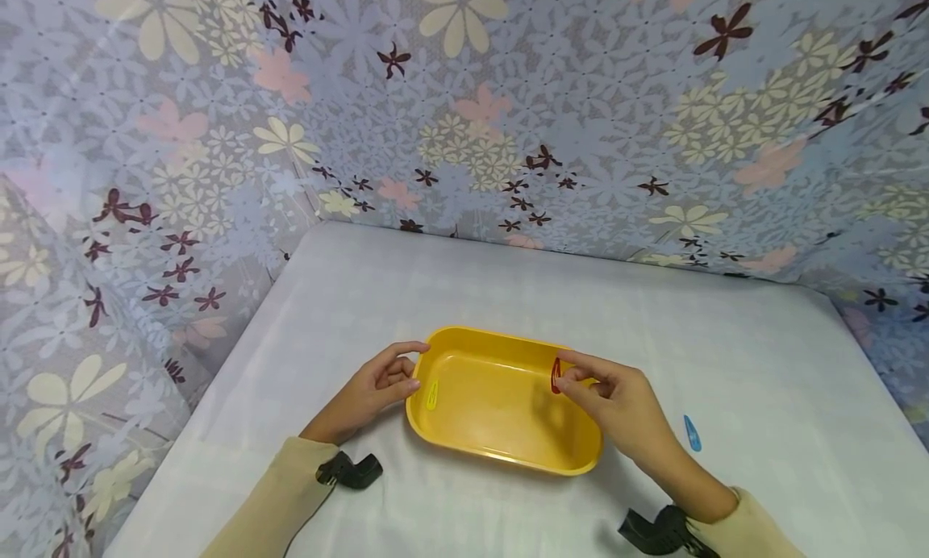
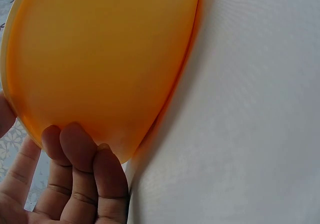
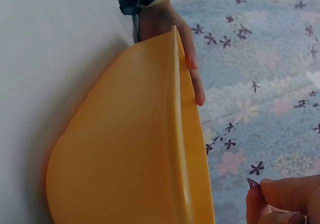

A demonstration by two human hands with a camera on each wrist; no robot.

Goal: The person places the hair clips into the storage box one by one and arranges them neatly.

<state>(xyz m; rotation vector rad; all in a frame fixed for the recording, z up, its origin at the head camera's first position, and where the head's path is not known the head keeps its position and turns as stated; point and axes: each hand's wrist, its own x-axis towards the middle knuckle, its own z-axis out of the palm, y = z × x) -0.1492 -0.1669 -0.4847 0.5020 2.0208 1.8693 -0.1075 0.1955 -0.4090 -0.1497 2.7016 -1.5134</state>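
Gripping the yellow tray by its left end, the left hand is near one yellow clip inside. Over the right end, one red clip, long axis crosswise, is pinched by the right hand. One blue clip lies toward the table's right edge, nearer the right hand. Three clips, one tray.

- Oblong yellow plastic tray: on the flat white cloth.
- Slim yellow clip: in the tray, by its left end.
- Bare left hand: against the tray's left end.
- Narrow red clip: in the bare right hand, above the tray's right half.
- Teardrop-shaped blue clip: on the cloth, right of the tray.
- Floral-printed fabric hanging: behind the cloth.
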